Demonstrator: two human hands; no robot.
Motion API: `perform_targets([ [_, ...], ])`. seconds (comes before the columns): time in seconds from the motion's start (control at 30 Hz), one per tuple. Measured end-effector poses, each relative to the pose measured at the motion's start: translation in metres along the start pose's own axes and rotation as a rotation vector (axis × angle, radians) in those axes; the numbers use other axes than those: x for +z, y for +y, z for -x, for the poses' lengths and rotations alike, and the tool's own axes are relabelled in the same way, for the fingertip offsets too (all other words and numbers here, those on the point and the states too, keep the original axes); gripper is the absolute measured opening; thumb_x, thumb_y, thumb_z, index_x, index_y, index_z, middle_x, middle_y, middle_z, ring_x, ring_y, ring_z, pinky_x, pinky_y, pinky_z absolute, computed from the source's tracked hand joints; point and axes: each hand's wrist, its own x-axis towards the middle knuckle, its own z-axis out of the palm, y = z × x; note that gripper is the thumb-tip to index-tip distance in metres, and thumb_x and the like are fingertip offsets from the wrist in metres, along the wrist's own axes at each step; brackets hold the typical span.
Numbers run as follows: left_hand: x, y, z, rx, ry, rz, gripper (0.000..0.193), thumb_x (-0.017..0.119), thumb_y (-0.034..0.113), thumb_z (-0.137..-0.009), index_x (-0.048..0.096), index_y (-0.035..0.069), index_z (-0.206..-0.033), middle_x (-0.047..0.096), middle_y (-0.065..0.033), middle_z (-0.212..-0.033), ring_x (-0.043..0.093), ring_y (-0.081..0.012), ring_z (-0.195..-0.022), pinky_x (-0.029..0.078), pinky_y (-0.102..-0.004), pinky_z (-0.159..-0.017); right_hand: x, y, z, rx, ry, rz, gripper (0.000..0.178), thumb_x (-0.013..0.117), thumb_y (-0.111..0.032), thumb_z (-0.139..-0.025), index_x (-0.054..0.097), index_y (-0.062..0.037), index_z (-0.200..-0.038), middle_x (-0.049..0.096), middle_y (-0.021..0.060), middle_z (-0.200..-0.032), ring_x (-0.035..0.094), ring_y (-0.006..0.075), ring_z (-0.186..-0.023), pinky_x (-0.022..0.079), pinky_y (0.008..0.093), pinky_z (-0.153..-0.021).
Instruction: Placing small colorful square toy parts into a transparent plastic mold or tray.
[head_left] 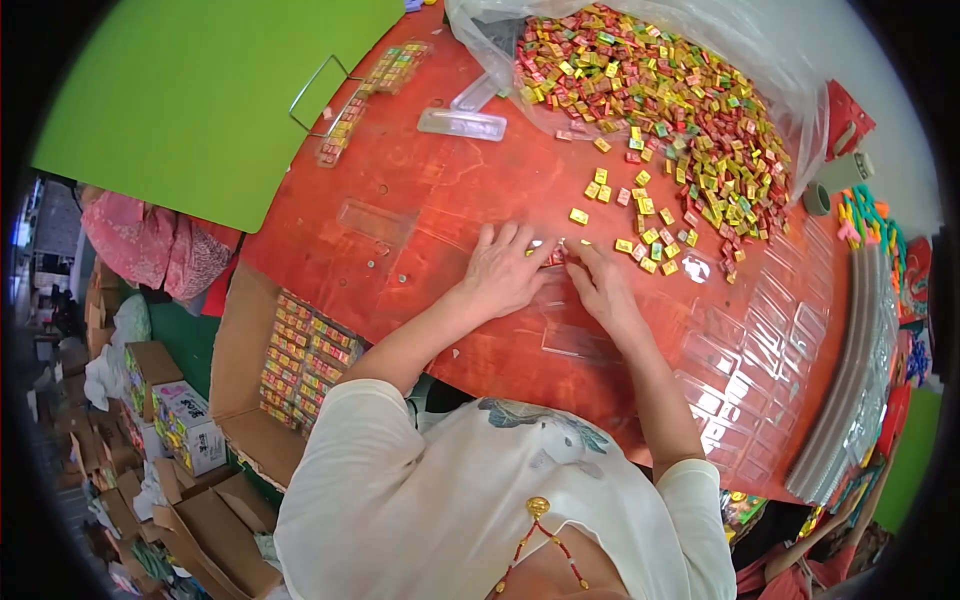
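In the middle of the red table, my left hand (505, 272) and my right hand (603, 285) work close together, fingers bent and fingertips nearly meeting. Between them shows a small red box (555, 258), with bits of yellow at the fingertips; the fingers partly cover what they grip. Several loose yellow boxes (579, 216) lie just beyond my right hand. Farther back, a large heap of tiny red and yellow boxes (650, 75) spills out of a clear plastic bag (800, 60). A flat clear plastic piece (568, 340) lies near the table's front edge.
Empty clear trays (740, 375) cover the table's right side, beside a long stack of nested trays (850, 380). Filled trays (345, 130) lie at the far left, near a metal wire handle (322, 95). A cardboard carton (235, 350) with filled packs stands left of me.
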Motion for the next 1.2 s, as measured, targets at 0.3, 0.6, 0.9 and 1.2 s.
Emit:
perform_targets([
  [0.3, -0.009, -0.059, -0.019, -0.329, 0.026, -0.275, 0.047, 0.067, 0.037, -0.088, 0.057, 0.018, -0.130, 0.057, -0.0119, -0.111, 0.054, -0.0312, -0.104, 0.043, -0.0484, -0.079, -0.020, 0.003, -0.008, -0.078, 0.044, 0.158, 0.030, 0.060, -0.014, -0.095, 0.064, 0.0002, -0.121, 0.063, 0.0182, -0.121, 0.060, 0.0366, -0.112, 0.048, 0.0422, -0.095],
  [0.6, -0.002, -0.041, 0.001, -0.177, 0.182, -0.152, 0.057, 0.067, 0.036, -0.089, 0.054, 0.010, -0.137, 0.056, -0.0144, -0.118, 0.052, -0.0324, -0.109, 0.039, -0.0504, -0.090, -0.018, 0.003, 0.023, -0.171, 0.076, 0.456, 0.031, 0.067, -0.009, -0.088, 0.064, -0.0056, -0.118, 0.061, 0.0120, -0.121, 0.058, 0.0303, -0.110, 0.043, 0.0420, -0.093],
  [0.9, 0.010, 0.015, -0.004, 0.214, -0.012, -0.005, 0.052, 0.067, 0.027, -0.087, 0.056, 0.011, -0.135, 0.055, -0.0120, -0.126, 0.050, -0.0303, -0.116, 0.036, -0.0533, -0.098, -0.027, 0.049, -0.050, -0.056, 0.397, 0.776, 0.050, 0.069, -0.020, -0.085, 0.057, -0.0072, -0.132, 0.053, 0.0143, -0.136, 0.053, 0.0318, -0.120, 0.041, 0.0478, -0.097],
  [1.2, 0.059, -0.038, -0.134, 0.058, 0.136, 0.006, 0.044, 0.057, 0.011, -0.090, 0.054, 0.008, -0.134, 0.054, -0.0105, -0.139, 0.049, -0.0316, -0.128, 0.039, -0.0487, -0.102, -0.022, 0.078, -0.089, -0.170, 0.329, 0.635, 0.029, 0.058, -0.017, -0.091, 0.063, -0.0091, -0.119, 0.058, 0.0096, -0.122, 0.056, 0.0307, -0.112, 0.042, 0.0481, -0.094],
])
